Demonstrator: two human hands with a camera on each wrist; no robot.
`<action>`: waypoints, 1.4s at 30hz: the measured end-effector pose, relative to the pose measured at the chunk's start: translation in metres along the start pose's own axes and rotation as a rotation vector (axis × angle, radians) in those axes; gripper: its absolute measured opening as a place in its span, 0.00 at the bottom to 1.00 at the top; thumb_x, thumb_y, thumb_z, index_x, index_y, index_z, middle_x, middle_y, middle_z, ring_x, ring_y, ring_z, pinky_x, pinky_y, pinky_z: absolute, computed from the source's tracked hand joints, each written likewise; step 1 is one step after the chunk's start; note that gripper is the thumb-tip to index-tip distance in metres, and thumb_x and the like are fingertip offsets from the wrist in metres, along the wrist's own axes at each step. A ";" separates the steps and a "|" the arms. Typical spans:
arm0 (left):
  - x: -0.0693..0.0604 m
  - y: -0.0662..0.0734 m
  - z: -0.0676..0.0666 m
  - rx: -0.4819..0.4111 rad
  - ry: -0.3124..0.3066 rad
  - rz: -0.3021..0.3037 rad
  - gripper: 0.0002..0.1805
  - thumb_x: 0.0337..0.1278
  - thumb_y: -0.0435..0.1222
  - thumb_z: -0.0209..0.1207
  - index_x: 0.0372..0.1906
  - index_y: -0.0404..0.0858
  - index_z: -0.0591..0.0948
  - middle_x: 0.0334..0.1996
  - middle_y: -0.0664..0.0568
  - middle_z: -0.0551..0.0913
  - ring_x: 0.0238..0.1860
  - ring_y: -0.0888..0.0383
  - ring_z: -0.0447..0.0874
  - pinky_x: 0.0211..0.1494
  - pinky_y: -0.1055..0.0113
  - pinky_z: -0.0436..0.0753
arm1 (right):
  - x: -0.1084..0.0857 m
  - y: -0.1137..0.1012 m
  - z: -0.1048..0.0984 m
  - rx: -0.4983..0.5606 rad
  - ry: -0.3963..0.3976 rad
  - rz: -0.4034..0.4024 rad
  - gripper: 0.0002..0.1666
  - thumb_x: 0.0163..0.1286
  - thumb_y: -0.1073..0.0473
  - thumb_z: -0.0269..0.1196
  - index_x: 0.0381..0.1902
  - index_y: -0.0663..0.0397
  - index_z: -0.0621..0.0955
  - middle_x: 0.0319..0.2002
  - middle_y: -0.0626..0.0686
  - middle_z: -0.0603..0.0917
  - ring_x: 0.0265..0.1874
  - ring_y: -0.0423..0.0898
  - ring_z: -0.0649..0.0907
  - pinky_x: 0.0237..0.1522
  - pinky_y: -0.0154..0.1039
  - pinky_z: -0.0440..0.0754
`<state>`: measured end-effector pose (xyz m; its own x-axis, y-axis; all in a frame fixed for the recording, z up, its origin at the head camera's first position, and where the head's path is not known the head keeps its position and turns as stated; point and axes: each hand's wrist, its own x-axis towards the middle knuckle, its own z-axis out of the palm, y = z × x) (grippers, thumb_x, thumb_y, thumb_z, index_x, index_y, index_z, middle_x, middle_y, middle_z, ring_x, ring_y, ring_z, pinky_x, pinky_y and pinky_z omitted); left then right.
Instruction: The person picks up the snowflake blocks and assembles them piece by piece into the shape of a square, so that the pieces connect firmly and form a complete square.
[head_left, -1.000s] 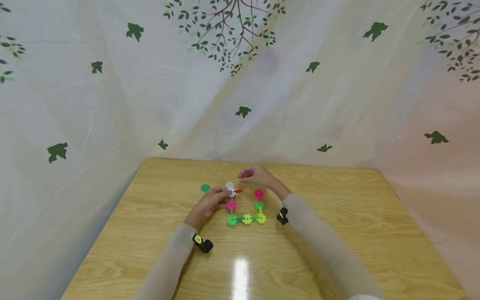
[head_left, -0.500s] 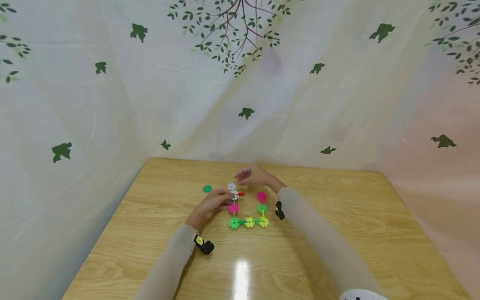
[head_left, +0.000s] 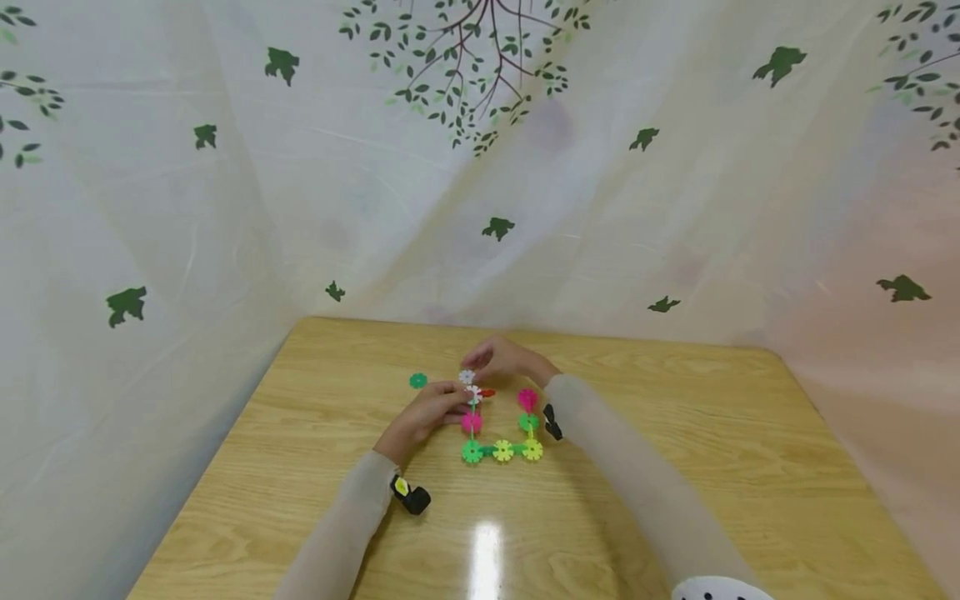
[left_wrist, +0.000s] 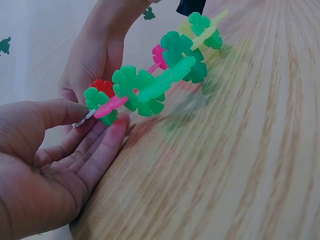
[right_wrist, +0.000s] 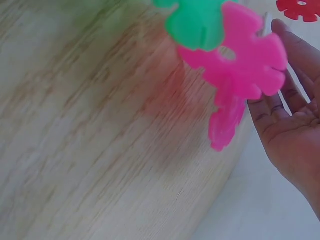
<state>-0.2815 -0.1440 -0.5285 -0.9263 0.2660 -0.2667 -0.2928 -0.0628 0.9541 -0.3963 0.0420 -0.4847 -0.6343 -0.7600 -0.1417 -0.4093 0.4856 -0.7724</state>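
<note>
A chain of flower-shaped snowflake discs stands on the table in a U, with yellow discs (head_left: pixel 503 451), green discs (head_left: pixel 472 452) and pink discs (right_wrist: pixel 252 55). My left hand (head_left: pixel 432 410) pinches a white disc (left_wrist: pixel 85 119) at the chain's far left end, between thumb and fingers. A red disc (head_left: pixel 487 392) juts from there to the right. Just beyond sits another white disc (head_left: pixel 467 377), facing up. Right beside that disc is my right hand (head_left: pixel 501 358), its fingers loosely bent; whether they touch it I cannot tell. In the right wrist view its palm faces the chain.
A loose green disc (head_left: pixel 417 381) lies on the wooden table (head_left: pixel 675 467), left of the chain. Behind the table hangs a pale cloth (head_left: pixel 375 208) with printed branches and leaves.
My right hand has come left and lower, close to the far white disc. My left hand keeps its pinch on the chain. The whole head view has shifted slightly.
</note>
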 end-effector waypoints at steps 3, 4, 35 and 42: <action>0.000 0.001 0.001 0.011 0.001 0.000 0.07 0.73 0.34 0.57 0.45 0.35 0.83 0.38 0.54 0.85 0.40 0.62 0.85 0.44 0.72 0.87 | 0.002 0.000 0.001 -0.024 -0.001 -0.013 0.20 0.65 0.67 0.71 0.55 0.62 0.85 0.55 0.59 0.86 0.48 0.45 0.84 0.54 0.36 0.84; 0.000 0.001 0.001 0.015 0.001 0.001 0.08 0.73 0.34 0.57 0.45 0.34 0.83 0.38 0.54 0.85 0.40 0.62 0.85 0.44 0.72 0.87 | 0.002 0.000 0.001 -0.029 0.002 -0.012 0.20 0.65 0.67 0.71 0.55 0.61 0.85 0.55 0.59 0.86 0.47 0.45 0.83 0.53 0.36 0.83; -0.001 0.000 0.001 0.041 0.021 -0.009 0.13 0.74 0.34 0.56 0.51 0.27 0.79 0.40 0.50 0.86 0.40 0.62 0.86 0.48 0.70 0.88 | -0.011 0.007 0.000 -0.037 0.058 -0.008 0.13 0.63 0.72 0.69 0.47 0.63 0.87 0.47 0.58 0.87 0.42 0.44 0.82 0.47 0.35 0.83; -0.001 0.000 0.002 0.055 0.029 -0.005 0.15 0.73 0.37 0.58 0.53 0.29 0.80 0.40 0.50 0.87 0.40 0.62 0.86 0.46 0.71 0.87 | -0.021 0.012 -0.004 -0.014 0.082 0.000 0.13 0.64 0.74 0.68 0.47 0.66 0.84 0.45 0.61 0.86 0.40 0.45 0.82 0.45 0.34 0.82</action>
<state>-0.2805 -0.1427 -0.5279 -0.9316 0.2384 -0.2744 -0.2845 -0.0081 0.9587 -0.3906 0.0653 -0.4880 -0.6859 -0.7222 -0.0898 -0.4183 0.4923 -0.7633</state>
